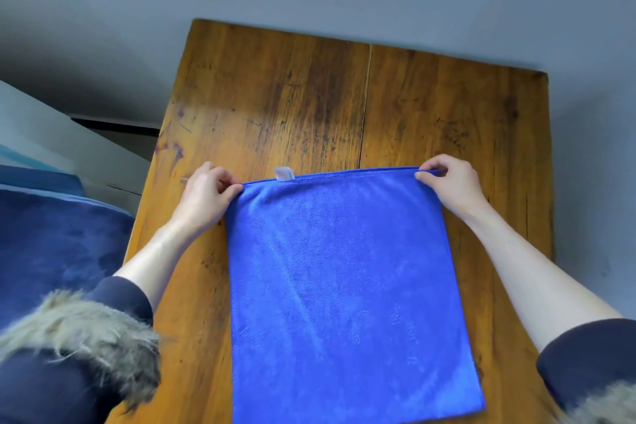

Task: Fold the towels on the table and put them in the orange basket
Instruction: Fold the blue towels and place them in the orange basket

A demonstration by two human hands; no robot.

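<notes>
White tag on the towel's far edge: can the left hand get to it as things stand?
Probably yes. The white tag sticks out uncovered on the far hem of the blue towel, just right of the left hand, with only bare table around. That hand would have to release its corner first.

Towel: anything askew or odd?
Minor only. The towel lies flat on the table, both hands pinching its far corners. A small tag sticks out past the far edge.

I count one blue towel (347, 286) with one small label (283, 173), one wooden surface (309, 96), and my two hands, left (206, 194) and right (451, 182).
</notes>
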